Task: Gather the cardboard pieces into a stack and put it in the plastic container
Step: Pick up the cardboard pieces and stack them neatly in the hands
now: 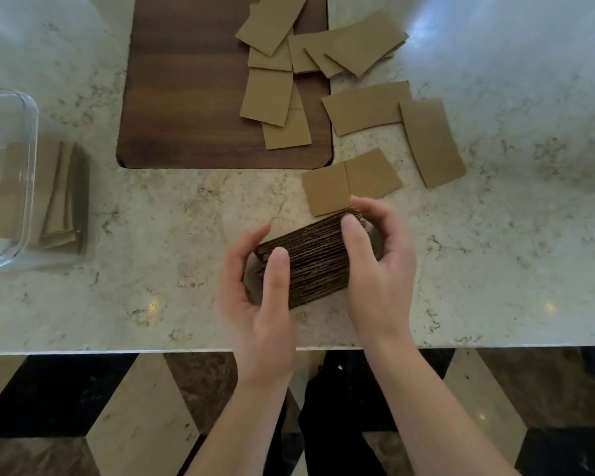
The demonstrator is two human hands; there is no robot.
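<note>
A stack of cardboard pieces [315, 261] is held on edge between both hands, just above or resting on the marble surface [172, 235] — contact beneath cannot be told. The left hand [258, 286] is closed on the stack's near-left end, thumb laid over the exposed corrugated edges, while the right hand [375, 266] is closed on the far-right end, fingers curled behind it. The pieces are judged light and individually stiff, yet the pack is loose: corrugated faces slide on one another, so it is best squeezed across its flat outer faces with steady pressure rather than pinched at a corner, where inner pieces could slip out or fan. Loose cardboard pieces [366, 108] are scattered beyond the grip and to its right, some on the wooden board [186, 80] beyond it. The plastic container [24, 139] stands well to the left of the grip, at the frame's edge, with more cardboard [62, 197] seen in or just beside it — the clear wall makes that hard to tell.
</note>
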